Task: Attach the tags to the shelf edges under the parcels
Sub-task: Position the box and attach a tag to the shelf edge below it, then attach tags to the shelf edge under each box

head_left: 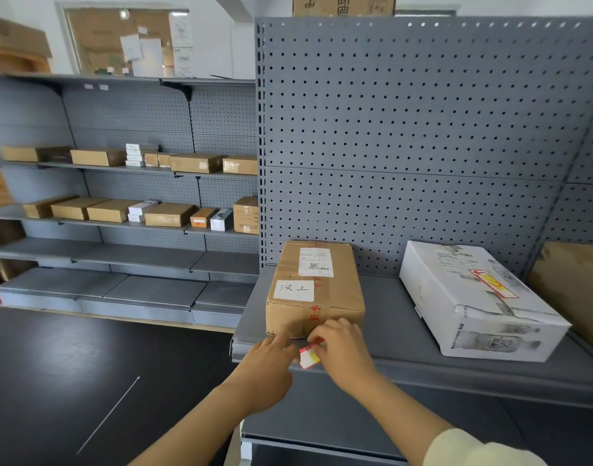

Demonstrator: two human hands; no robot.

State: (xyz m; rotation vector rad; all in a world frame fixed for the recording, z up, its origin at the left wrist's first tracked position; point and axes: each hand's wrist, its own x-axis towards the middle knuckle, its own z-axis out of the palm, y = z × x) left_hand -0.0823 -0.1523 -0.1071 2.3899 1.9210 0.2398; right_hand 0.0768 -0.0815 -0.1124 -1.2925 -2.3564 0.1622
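Note:
A brown cardboard parcel [317, 287] with white labels lies on the grey shelf [396, 317], near its left end. Right below it, at the shelf's front edge [456, 366], both hands meet on a small red, white and yellow tag [309, 356]. My right hand [344, 351] pinches the tag from the right with curled fingers. My left hand [271, 361] reaches in from the left, its fingertips at the tag's left edge. A white carton [473, 301] lies further right on the same shelf.
A grey pegboard panel [406, 129] backs the shelf. A brown package [577, 287] sits at the far right. To the left, another grey shelving unit [120, 223] carries several small boxes. Dark floor [86, 371] stretches below it.

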